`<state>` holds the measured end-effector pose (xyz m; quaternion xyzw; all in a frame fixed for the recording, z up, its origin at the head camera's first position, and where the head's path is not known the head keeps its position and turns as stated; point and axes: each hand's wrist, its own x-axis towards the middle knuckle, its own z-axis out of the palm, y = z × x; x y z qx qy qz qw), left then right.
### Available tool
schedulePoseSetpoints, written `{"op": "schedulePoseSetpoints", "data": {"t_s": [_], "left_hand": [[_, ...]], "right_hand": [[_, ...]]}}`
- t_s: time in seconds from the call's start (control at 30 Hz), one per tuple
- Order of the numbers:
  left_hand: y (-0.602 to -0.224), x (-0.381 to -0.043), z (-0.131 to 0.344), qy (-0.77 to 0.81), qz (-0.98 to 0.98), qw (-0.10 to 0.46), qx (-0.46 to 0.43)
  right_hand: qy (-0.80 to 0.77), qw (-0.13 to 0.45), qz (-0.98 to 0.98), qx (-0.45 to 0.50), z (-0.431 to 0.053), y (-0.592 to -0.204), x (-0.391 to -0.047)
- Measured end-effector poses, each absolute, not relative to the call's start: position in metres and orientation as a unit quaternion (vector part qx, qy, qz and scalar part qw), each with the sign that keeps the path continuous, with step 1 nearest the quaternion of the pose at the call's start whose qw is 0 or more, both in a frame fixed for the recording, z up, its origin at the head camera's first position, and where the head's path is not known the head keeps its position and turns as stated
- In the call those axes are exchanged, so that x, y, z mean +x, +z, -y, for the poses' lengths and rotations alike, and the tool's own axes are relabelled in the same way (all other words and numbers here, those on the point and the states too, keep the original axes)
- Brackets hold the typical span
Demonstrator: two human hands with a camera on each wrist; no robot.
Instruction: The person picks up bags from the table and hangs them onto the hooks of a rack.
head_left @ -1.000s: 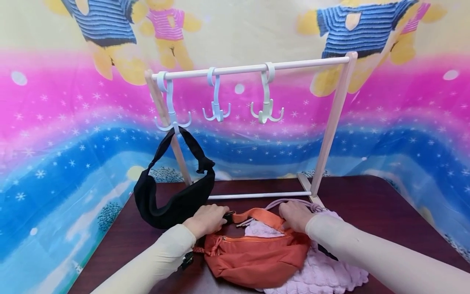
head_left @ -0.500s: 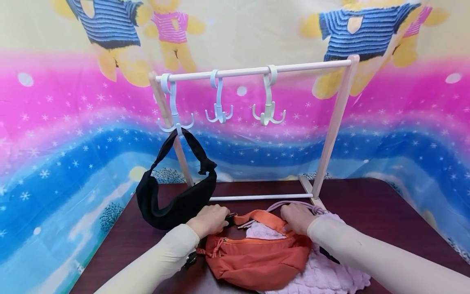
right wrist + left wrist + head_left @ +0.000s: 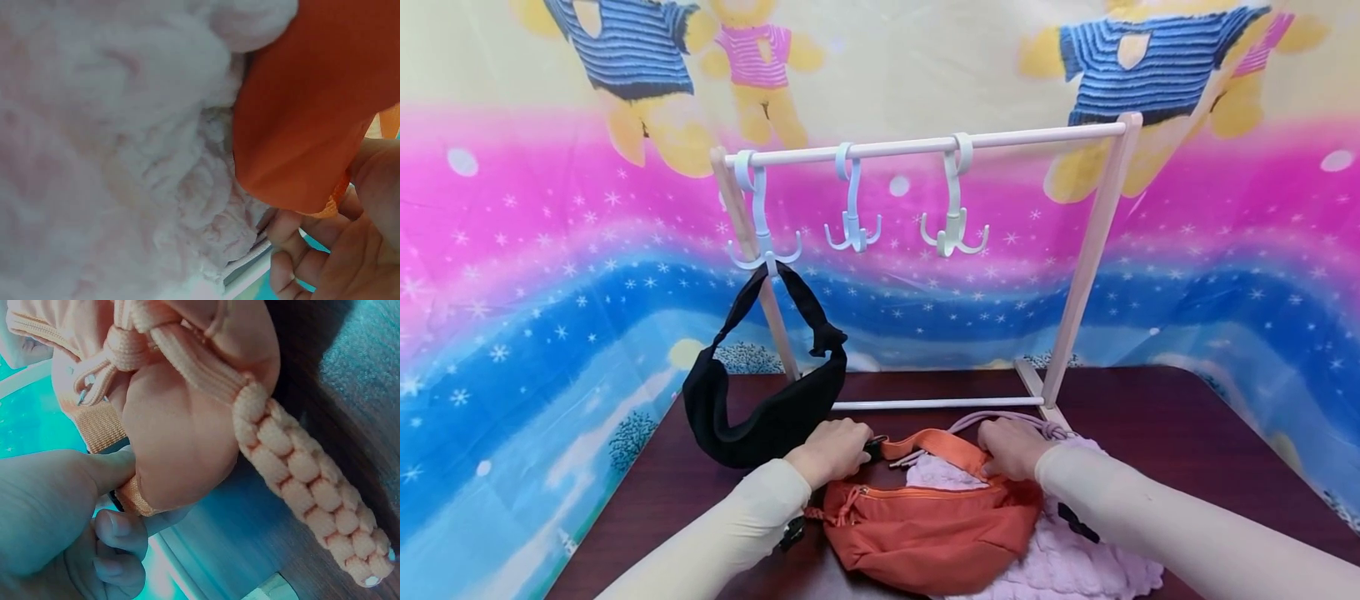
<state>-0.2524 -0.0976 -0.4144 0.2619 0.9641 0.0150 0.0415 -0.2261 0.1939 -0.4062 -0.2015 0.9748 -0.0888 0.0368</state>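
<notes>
An orange-red waist bag (image 3: 925,537) lies near the table's front, its zipper along the top. My left hand (image 3: 831,452) pinches its webbing strap by a black buckle (image 3: 876,447) at the bag's left end; the left wrist view shows the thumb (image 3: 112,470) on the strap and a braided cord (image 3: 319,494) hanging beside it. At the bag's right end, my right hand (image 3: 1013,448) pinches the strap where it meets the body. The orange strap (image 3: 940,446) arches loosely between both hands. A puffy lilac bag (image 3: 1090,558) lies partly under the waist bag.
Behind stands a pale wooden rack (image 3: 1090,267) with several-pronged hooks on its top bar. A black sling bag (image 3: 767,429) hangs from the left hook (image 3: 762,225). The middle hook (image 3: 853,225) and right hook (image 3: 953,225) hang bare. A printed cloth surrounds the table.
The head view has shifted slightly, so the scene sits a little further right. Both hands keep their hold on the waist bag, with no clear movement.
</notes>
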Motion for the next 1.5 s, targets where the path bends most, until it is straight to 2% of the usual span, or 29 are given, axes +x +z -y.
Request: {"op": "schedulePoseSetpoints", "data": {"t_s": [0.53, 1.0, 1.3, 1.5], "left_hand": [[-0.419, -0.249, 0.098, 0.020, -0.965, 0.042, 0.257], [-0.423, -0.248, 0.104, -0.022, -0.958, -0.015, 0.286], [-0.423, -0.250, 0.109, 0.015, -0.964, 0.012, 0.264], [-0.418, -0.250, 0.111, 0.034, -0.967, 0.021, 0.250]], "right_hand": [[-0.113, 0.050, -0.972, -0.201, -0.196, -0.406, -0.229], [-0.145, 0.046, -0.958, -0.245, -0.200, -0.397, -0.231], [-0.173, 0.069, -0.959, -0.212, -0.200, -0.395, -0.231], [-0.176, 0.063, -0.961, -0.206, -0.200, -0.392, -0.229]]}}
